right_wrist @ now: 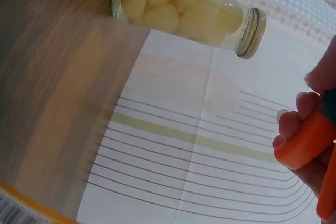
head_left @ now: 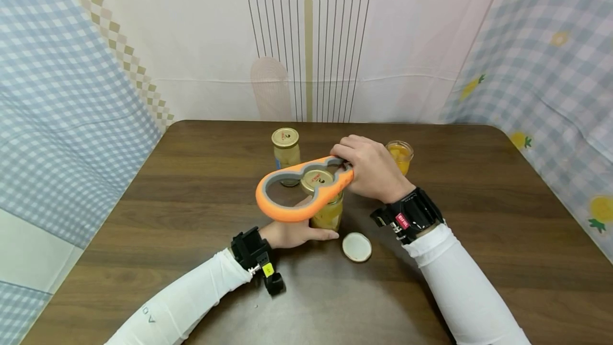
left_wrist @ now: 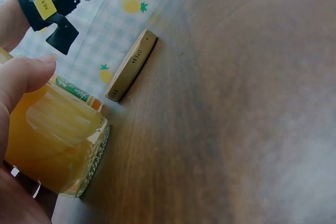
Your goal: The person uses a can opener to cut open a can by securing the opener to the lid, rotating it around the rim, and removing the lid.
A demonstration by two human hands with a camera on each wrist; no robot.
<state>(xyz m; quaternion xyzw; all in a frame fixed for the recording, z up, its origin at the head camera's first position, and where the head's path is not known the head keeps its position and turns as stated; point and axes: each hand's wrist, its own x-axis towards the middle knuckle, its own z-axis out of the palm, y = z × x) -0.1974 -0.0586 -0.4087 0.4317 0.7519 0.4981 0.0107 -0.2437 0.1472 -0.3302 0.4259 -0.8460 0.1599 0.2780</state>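
My left hand [head_left: 289, 233] holds a glass jar of yellow fruit [head_left: 329, 216] upright on the table, thumb along its near side. This jar has its gold lid [head_left: 316, 178] on. Up close in the left wrist view, the same jar [left_wrist: 58, 135] shows its ridged base. An orange jar opener with grey inner edges [head_left: 282, 214] is gripped by its handle end in my right hand [head_left: 371, 166]. Its loops are over the jar's lid; whether they touch it I cannot tell. In the right wrist view, fingers curl round the orange handle [right_wrist: 307, 140].
Behind stands a lidded jar of pale round fruit [head_left: 286, 154]. An open jar with orange-yellow contents [head_left: 401, 158] is at the right, beyond my right hand. A loose lid [head_left: 356, 247] lies near the held jar on the wooden table [head_left: 215, 196]. Cloth hangs behind the table.
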